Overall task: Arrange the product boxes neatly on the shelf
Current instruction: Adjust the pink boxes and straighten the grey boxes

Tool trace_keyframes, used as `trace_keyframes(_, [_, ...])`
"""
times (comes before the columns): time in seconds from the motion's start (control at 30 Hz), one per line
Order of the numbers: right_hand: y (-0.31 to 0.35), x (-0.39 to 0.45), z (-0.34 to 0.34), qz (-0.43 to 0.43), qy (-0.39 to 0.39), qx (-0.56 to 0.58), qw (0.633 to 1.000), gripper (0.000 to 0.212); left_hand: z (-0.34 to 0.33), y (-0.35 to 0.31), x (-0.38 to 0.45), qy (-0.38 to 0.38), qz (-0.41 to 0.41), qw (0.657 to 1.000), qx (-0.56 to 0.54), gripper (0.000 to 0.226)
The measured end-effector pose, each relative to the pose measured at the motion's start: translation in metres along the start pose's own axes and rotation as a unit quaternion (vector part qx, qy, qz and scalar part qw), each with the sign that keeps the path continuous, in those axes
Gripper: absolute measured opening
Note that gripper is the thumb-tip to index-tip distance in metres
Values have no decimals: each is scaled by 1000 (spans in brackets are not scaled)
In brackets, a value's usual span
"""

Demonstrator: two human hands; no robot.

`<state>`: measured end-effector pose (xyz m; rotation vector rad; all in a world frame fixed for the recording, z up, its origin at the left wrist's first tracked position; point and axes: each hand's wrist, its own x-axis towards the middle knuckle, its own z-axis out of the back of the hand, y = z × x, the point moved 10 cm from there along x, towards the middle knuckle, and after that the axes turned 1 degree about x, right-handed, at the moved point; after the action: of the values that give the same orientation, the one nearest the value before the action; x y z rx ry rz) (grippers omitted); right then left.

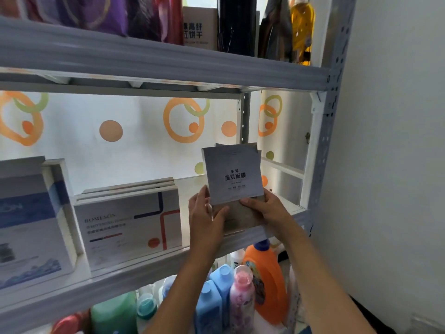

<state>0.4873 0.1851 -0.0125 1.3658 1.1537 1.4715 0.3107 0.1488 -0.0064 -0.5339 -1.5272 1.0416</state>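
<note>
A small stack of thin grey-white mask boxes (233, 174) stands upright at the right end of the middle shelf (154, 263). My left hand (207, 213) grips its lower left edge and my right hand (267, 208) grips its lower right edge; the stack's bottom is hidden behind my fingers. To the left, three white boxes with red and blue lines (130, 227) stand side by side. A larger blue-and-white box (31, 227) stands at the far left.
The upper shelf (168, 61) holds purple and red packs, a brown box (199, 26), and a yellow bottle (302, 30). Below stand detergent bottles, including an orange one (267, 280) and blue ones (212, 307). A white wall (390, 165) is to the right.
</note>
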Motion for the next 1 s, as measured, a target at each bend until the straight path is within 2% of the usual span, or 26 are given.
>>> trace_keyframes(0.17, [5,-12,9,-29,27,87,995,45,-11,-8,-8,35,20,999,-35,59])
trace_keyframes(0.27, [3,-23,17,-55,26,145,988,55,-17,-12,-11,48,32,997,-52,57])
trace_keyframes(0.4, [8,-36,31,-38,-23,206,978,49,-25,-21,-19,77,35,994,-63,56])
trace_keyframes(0.57, [12,-49,61,11,-148,123,981,42,-23,-25,-31,55,26,997,-55,57])
trace_keyframes(0.73, [45,-70,76,87,-248,9,965,28,-19,-38,-35,46,37,993,-99,54])
trace_keyframes(0.83, [61,-81,68,140,-297,-66,942,20,-10,-60,-36,17,-10,998,-65,55])
trace_keyframes(0.9, [62,-84,63,153,-313,-60,935,17,-6,-77,-34,13,-46,998,-45,54])
trace_keyframes(1.0, [65,-91,55,177,-326,-37,928,14,-5,-85,-31,45,-47,996,-62,54])
